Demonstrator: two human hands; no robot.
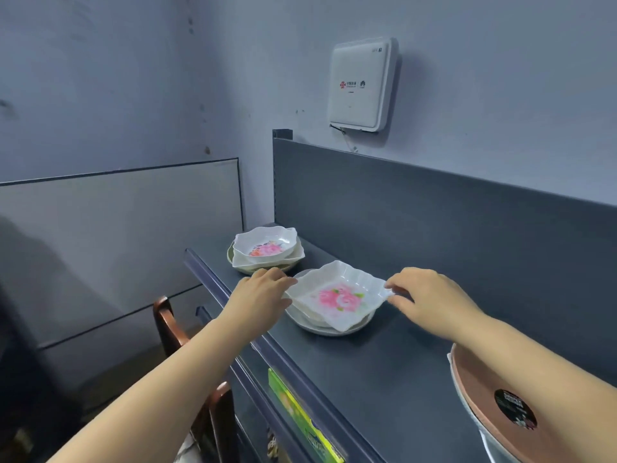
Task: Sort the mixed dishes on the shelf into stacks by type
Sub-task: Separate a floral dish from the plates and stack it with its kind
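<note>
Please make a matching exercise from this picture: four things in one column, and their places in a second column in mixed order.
Things
1. square rose plate
2. floral bowl
3. white box
4. pink round dish

Places
A. on the wall above the shelf
B. at the near right, below the right forearm
C. on top of the far stack
D. held at its corners by the left hand and right hand

Pairs: 1-D, 2-C, 3-A, 4-B

A white router box (pixel 362 85) hangs on a pale wall. Left of the box and lower stands a grey panel (pixel 117 245). Far below the box are a dark wooden chair (pixel 168 324) and a green-and-yellow packet (pixel 300 419).
</note>
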